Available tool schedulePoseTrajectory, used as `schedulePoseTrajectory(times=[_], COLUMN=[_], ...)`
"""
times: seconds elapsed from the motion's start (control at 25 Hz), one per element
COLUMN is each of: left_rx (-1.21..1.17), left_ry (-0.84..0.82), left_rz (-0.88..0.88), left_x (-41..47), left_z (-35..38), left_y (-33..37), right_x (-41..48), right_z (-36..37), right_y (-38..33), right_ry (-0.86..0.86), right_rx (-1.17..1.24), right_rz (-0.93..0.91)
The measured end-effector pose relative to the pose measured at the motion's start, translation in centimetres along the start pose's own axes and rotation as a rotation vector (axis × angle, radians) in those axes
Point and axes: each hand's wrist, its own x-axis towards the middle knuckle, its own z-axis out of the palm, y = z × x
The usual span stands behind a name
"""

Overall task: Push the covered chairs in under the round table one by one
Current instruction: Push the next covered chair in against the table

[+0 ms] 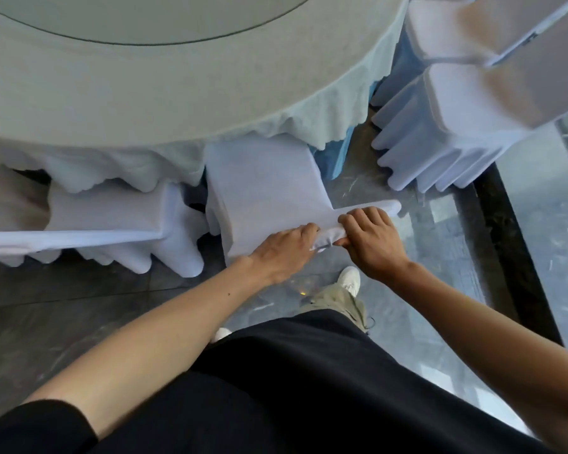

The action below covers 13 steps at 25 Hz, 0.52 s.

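A white-covered chair (263, 188) stands straight ahead of me, its seat partly under the draped edge of the round table (145, 90). My left hand (284, 252) and my right hand (371, 240) both grip the top of its backrest, side by side. A second covered chair (112, 217) stands to the left, its seat under the tablecloth fringe. Two more covered chairs (446, 126) stand at the upper right, away from the table.
The pale tablecloth hangs in scalloped folds with a blue underskirt (333, 155) behind it. A dark strip (512, 257) runs along the glossy stone floor on the right. My white shoe (350, 280) is just behind the held chair.
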Motion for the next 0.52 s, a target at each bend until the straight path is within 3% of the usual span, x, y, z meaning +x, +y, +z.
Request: schedulePoseTrajectory(times=[0.12, 0.24, 0.52], left_rx=[-0.036, -0.044, -0.191], left_ry=[-0.135, -0.203, -0.092], left_rz=[0.037, 0.072, -0.011], left_x=[-8.1, -12.5, -17.3], left_z=[-0.8, -0.9, -0.2], left_y=[-5.8, -8.4, -10.3], right_x=[-1.1, -1.9, -1.7], right_z=[0.2, 0.7, 0.6], right_y=[-10.8, -16.1, -19.7], right_ry=[-0.051, -0.069, -0.136], right_rx=[0.021, 0.068, 0.226], right_rz=[0.043, 0.079, 0.051])
